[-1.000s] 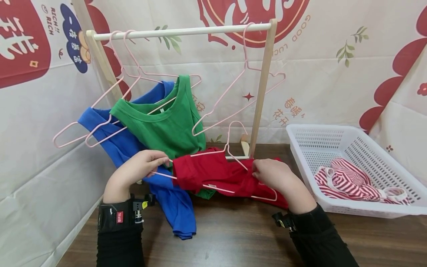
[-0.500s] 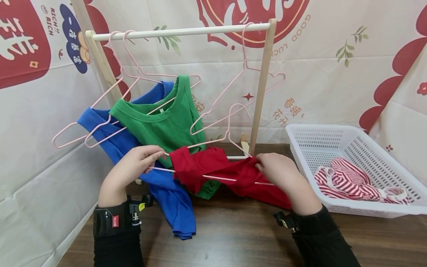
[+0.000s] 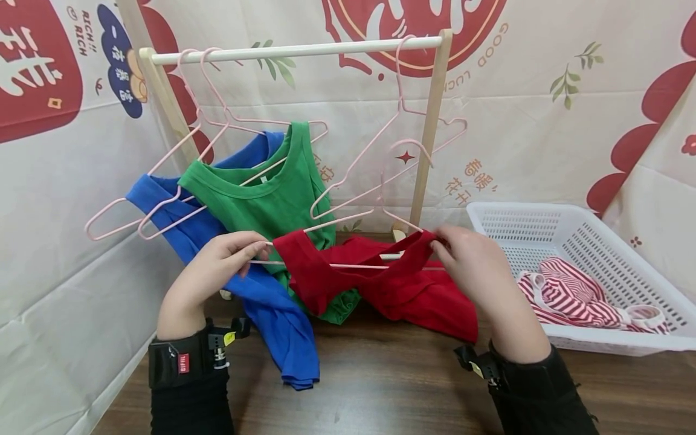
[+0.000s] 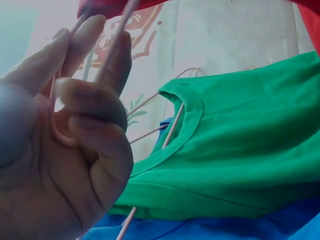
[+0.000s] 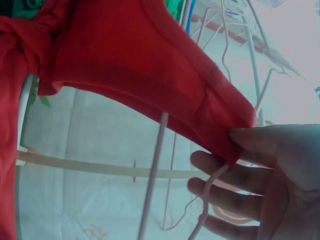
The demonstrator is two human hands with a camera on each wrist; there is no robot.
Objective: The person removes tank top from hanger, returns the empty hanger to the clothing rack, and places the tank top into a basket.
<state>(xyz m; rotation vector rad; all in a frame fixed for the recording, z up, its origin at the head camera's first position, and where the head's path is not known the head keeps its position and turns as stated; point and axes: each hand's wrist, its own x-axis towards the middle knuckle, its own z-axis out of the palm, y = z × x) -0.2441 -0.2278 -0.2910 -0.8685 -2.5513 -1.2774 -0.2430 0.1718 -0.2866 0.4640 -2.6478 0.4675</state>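
A red tank top (image 3: 391, 287) hangs on a pink wire hanger (image 3: 359, 266), low in front of the rack. My left hand (image 3: 225, 257) grips the hanger's left end; in the left wrist view its fingers curl round the pink wire (image 4: 56, 117). With thumb and forefinger, my right hand (image 3: 470, 260) pinches the red top's right shoulder strap (image 5: 227, 120), and the hanger's wire passes by those fingers. The hanger's hook (image 3: 411, 142) points up and right, below the rack's bar. Behind the left hand hang a green tank top (image 3: 272, 205) and a blue garment (image 3: 283, 344).
The rack's white bar (image 3: 304, 51) spans wooden posts (image 3: 432, 133) and carries another pink hanger (image 3: 353, 169) with no garment. At the right, a white perforated basket (image 3: 641, 241) holds red-and-white striped clothing (image 3: 587, 293). A printed cloth (image 3: 516, 151) backs the wooden table (image 3: 370, 386).
Both hands have risen, lifting the hanger and red top. The hook has swung up and to the right. The right hand has drawn the right strap up along the hanger.
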